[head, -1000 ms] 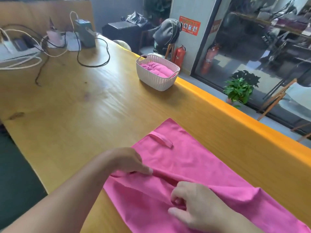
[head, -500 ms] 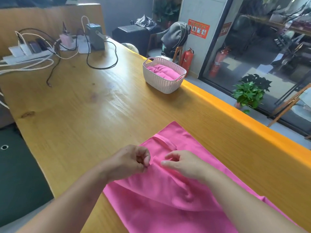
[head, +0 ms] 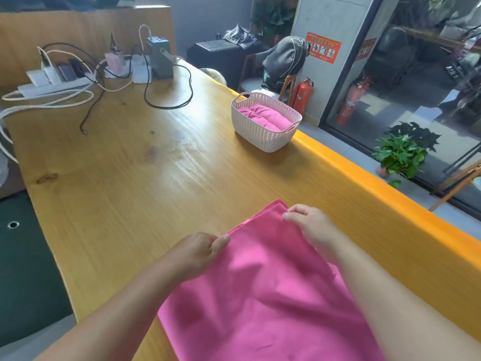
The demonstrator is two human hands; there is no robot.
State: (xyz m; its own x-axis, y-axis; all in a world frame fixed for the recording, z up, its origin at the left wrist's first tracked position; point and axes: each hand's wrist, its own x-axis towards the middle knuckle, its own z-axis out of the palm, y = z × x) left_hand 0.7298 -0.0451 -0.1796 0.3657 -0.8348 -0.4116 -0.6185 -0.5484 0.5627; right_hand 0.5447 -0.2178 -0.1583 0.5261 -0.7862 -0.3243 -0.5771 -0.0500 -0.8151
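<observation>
The pink cloth [head: 260, 295] is judged light, limp and crease-prone. Its far edge is pinched by left hand [head: 197, 254] and right hand [head: 309, 225] fingers; corners are best gripped.

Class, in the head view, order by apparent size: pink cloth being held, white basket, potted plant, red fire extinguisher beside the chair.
1. pink cloth, nearest the camera.
2. white basket and potted plant look alike; not ranked.
3. fire extinguisher, smallest.

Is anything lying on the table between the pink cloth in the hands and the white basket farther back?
No. In the head view, only a bare stretch of wooden table separates the pink cloth from the white basket.
</observation>
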